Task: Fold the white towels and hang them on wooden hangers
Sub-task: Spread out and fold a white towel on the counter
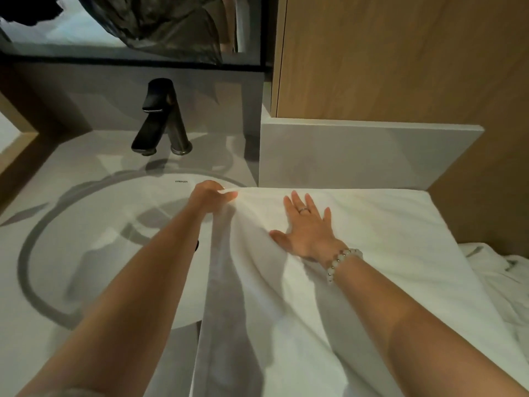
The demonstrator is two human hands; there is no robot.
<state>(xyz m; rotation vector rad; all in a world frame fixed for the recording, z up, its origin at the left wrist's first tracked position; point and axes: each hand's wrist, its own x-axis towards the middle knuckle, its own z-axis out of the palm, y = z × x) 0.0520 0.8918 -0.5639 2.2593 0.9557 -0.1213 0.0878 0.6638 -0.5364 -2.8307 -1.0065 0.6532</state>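
Observation:
A white towel [372, 253] lies spread over the counter to the right of the sink, with its left edge hanging toward the basin. My left hand [210, 196] pinches the towel's far left corner, lifting it slightly. My right hand [307, 227] lies flat on the towel with fingers spread, pressing it down; it wears a ring and a bead bracelet. No wooden hanger is in view.
A round white sink [94, 245] fills the left, with a dark faucet [163, 118] behind it. A mirror [128, 27] hangs above. A grey backsplash [357, 156] and wooden wall [400, 53] stand behind the towel. More crumpled white cloth [503, 282] lies at the right.

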